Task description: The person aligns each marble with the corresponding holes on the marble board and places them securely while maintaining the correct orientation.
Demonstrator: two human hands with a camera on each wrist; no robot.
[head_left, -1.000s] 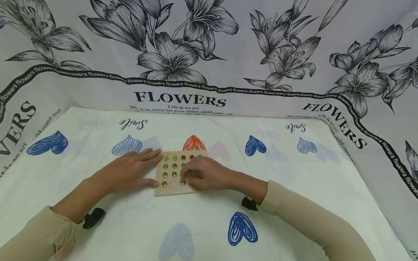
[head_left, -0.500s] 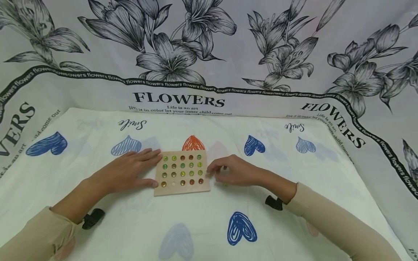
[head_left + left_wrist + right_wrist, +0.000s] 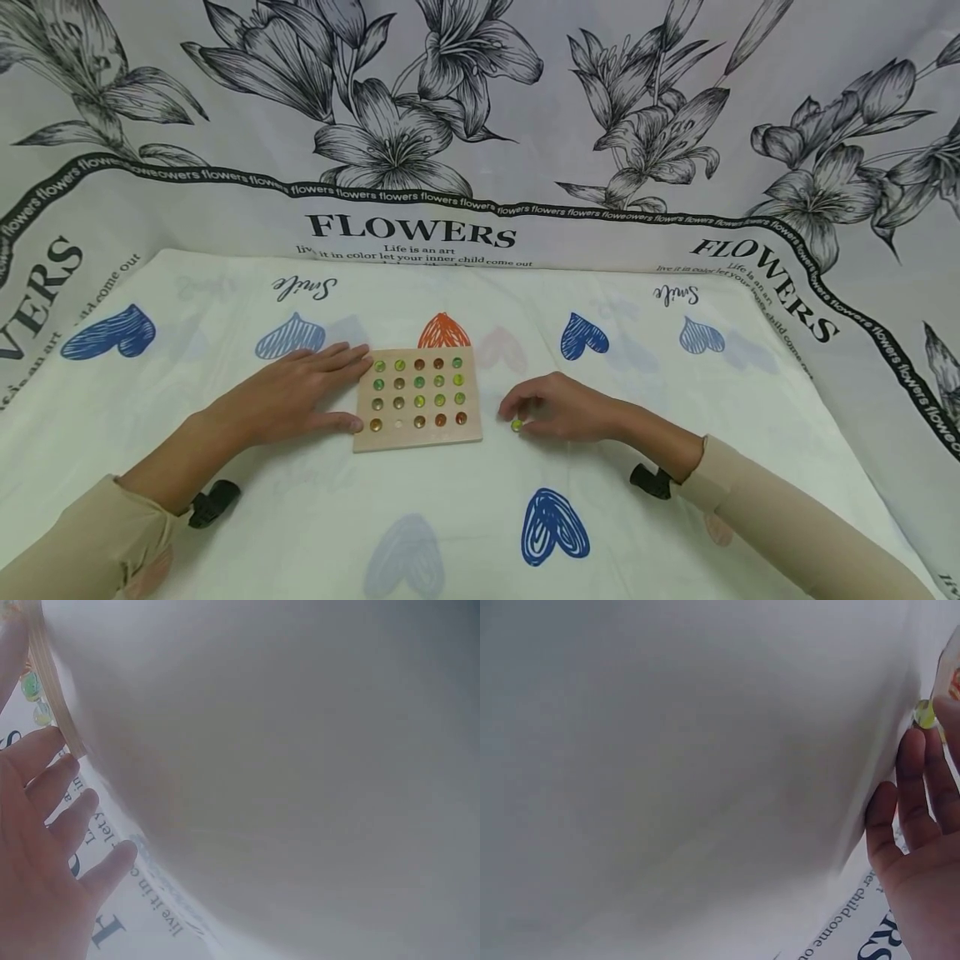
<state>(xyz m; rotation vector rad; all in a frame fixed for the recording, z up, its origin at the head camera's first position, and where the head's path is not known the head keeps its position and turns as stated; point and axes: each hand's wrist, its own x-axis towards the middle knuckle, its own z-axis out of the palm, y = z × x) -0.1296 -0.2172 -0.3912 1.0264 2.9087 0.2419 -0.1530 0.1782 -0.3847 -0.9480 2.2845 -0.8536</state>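
Note:
A light wooden board [image 3: 409,438] lies on the white cloth, with rows of green, yellow-green, amber and brown glass marbles in its holes. One hole in the front row holds no marble. My left hand [image 3: 300,400] lies flat at the board's left side, thumb and fingertips at its edge; in the left wrist view its fingers spread along that edge. To the right of the board, my right hand [image 3: 566,408] has curled fingers and thumb about a yellow-green marble [image 3: 517,425] low at the cloth. The right wrist view shows this marble [image 3: 924,714] between the fingertips.
A white tablecloth [image 3: 450,508] printed with hearts covers the table. Behind it stands a white curtain [image 3: 517,142] with black flower drawings and lettering. Black wrist cameras [image 3: 215,503] sit under both forearms.
My right hand has left the board and moved right to the yellow-green marble on the cloth, uncovering the marbles on the board's right side. The left hand and the board have stayed put.

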